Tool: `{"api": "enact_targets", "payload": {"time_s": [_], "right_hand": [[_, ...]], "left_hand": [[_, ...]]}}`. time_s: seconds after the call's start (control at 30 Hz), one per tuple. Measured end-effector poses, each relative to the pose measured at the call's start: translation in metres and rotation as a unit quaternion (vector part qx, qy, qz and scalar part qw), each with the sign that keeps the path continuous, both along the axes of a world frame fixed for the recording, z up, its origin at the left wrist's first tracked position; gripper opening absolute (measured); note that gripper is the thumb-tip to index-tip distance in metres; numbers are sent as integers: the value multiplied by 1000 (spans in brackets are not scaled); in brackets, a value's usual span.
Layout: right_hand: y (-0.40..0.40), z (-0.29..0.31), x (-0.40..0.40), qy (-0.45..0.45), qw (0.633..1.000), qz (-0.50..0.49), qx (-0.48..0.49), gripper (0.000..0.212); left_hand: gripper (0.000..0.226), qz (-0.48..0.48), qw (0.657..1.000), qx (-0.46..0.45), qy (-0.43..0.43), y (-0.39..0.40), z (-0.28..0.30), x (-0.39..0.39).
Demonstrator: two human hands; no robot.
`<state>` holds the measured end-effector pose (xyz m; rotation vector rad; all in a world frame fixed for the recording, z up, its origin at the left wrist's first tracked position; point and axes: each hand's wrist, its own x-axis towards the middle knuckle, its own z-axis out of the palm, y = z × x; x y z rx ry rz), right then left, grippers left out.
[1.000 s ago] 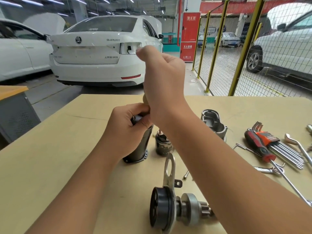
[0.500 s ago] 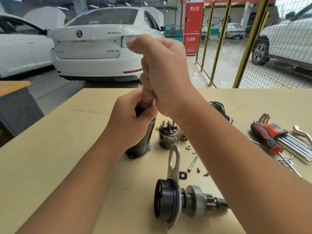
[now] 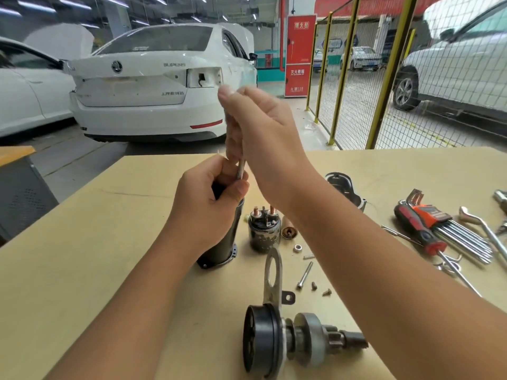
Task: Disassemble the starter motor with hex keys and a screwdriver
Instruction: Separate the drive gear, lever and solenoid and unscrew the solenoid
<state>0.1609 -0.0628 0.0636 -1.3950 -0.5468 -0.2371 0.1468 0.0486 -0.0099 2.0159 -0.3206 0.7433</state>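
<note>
The black motor housing (image 3: 222, 237) stood upright on the tan counter (image 3: 82, 256), its top wrapped by the left hand (image 3: 208, 204), whose fingers curled round it. Above it the right hand (image 3: 263, 133) was closed around a thin metal rod (image 3: 241, 168) that pointed down into the housing's top; what lay inside the housing was hidden by the left hand. Just beside the housing, to its right, stood the solenoid (image 3: 264, 233) with 2 copper terminals on top. Near it lay a nut (image 3: 297, 248), a long bolt (image 3: 304, 275) and 2 small screws (image 3: 314, 286). Nearer the camera the drive gear assembly (image 3: 290, 341) lay on its side. Farther right, well apart, lay a red-handled screwdriver (image 3: 422, 231) and a hex key set (image 3: 461, 234) in its orange holder. A white car (image 3: 153, 86) stood beyond the counter.
</note>
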Motion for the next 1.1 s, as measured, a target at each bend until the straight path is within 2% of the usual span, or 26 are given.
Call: {"api": "enact_targets", "payload": {"time_s": [0.1, 0.17, 0.23, 0.33, 0.4, 0.47, 0.53, 0.63, 0.7, 0.77, 0.87, 1.0, 1.1], "right_hand": [[5, -5, -11, 48, 993, -103, -40, 22], [12, -4, -20, 119, 987, -106, -3, 21], [22, 1, -24, 165, 981, -104, 21, 21], [37, 10, -25, 201, 966, -148, 69, 28], [43, 13, -21, 211, 956, -178, 102, 45], [45, 13, -16, 202, 953, -194, 118, 61], [44, 11, -11, 175, 959, -192, 111, 64], [42, 8, -7, 148, 968, -172, 110, 61], [40, 7, -4, 136, 971, -167, 100, 65], [39, 6, -3, 135, 974, -156, 88, 71], [38, 5, -5, 131, 979, -128, 95, 63], [45, 5, -8, 69, 988, -122, 56, 45], [52, 6, -12, 56, 991, -116, 33, 55]], "left_hand": [[36, 45, 998, 15, -31, -5, -2, 1], [49, 101, 993, 30, -59, -10, -3, 1], [56, 147, 981, 86, -95, -15, -3, 1], [37, 173, 939, 204, -215, -17, -2, -5], [28, 174, 935, 181, -250, -16, -8, -5], [22, 182, 957, 100, -204, -14, -13, -4], [16, 194, 972, 59, -115, -14, -15, -4], [34, 199, 977, 50, -57, -18, -19, -4], [25, 183, 981, 35, -57, -20, -18, -7], [7, 170, 984, 19, -51, -20, -18, -9], [10, 178, 982, 19, -66, -15, -20, -6], [15, 138, 981, 37, -132, -1, -16, -3], [20, 88, 981, 29, -172, 9, -15, -2]]}}
